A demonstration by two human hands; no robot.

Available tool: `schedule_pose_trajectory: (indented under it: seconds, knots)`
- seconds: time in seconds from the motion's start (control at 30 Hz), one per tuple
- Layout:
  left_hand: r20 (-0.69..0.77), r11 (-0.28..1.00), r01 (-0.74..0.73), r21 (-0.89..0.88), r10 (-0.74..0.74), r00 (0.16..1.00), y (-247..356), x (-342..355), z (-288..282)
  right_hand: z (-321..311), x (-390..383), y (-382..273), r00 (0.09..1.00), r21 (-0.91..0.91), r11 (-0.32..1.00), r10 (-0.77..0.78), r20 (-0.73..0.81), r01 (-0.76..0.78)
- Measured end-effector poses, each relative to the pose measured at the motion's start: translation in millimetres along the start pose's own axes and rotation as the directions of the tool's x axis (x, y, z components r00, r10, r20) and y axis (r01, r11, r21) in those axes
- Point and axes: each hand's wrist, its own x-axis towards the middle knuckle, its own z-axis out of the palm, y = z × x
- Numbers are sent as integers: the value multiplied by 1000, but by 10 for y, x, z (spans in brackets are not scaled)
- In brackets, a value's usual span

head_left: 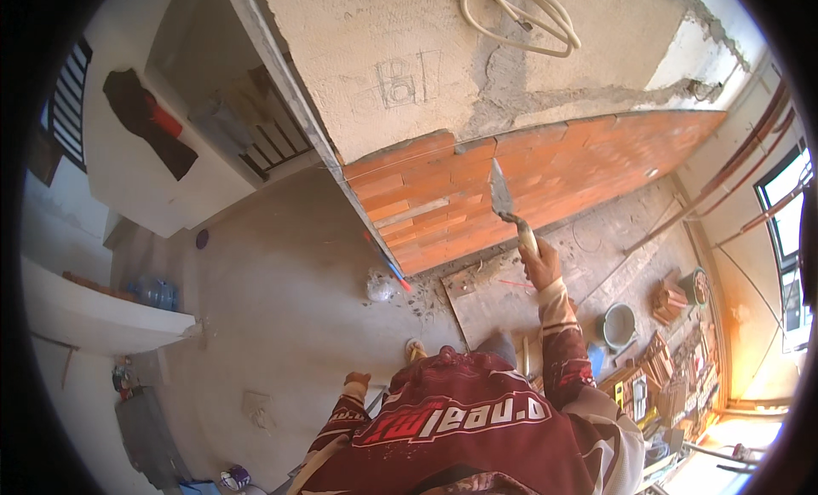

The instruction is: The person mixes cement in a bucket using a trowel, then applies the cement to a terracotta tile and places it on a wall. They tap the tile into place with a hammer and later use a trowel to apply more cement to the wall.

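Note:
My right hand [540, 266] is wrapped round the pale handle of a trowel [503, 191]. The pointed metal blade reaches up in front of the wall, near the top courses of orange brick tiles [477, 188]. Some grey mortar smears the handle end of the blade. Low at my left side, apart from the wall, my left hand [358, 380] has its fingers curled, and nothing shows in it. A thin string runs along the upper edge of the tiles, below a rough plastered surface [358, 94].
A bucket [617, 326] stands on the floor at the right, near stacked tiles [669, 301] and scattered tools. By the wall's corner lie a clear plastic bag [380, 286] and a blue and red stick [397, 275]. A coiled cable [545, 26] hangs above. Poles lean at the far right.

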Motion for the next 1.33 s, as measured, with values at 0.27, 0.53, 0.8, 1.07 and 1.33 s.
schedule_pose_trajectory:
  seconds: [0.27,0.53,0.8,1.07,1.33]
  knots:
    - [116,526,373,-764,-456,882,197,-194,12,-162,166,-371,978,147,984,73,194,-103]
    - [-247,717,-91,-691,-115,962,1189,118,-426,-212,533,-193,831,590,658,100,547,-468]
    - [-264,893,-173,-415,64,962,1284,-71,-461,-54,684,-40,720,687,390,-82,689,-613]
    - [-32,975,-86,-205,81,996,968,1,-191,-320,1065,89,680,590,541,-43,732,-600]
    - [-111,955,-108,-277,80,991,909,-55,-231,-307,1210,3,662,543,629,-59,747,-556]
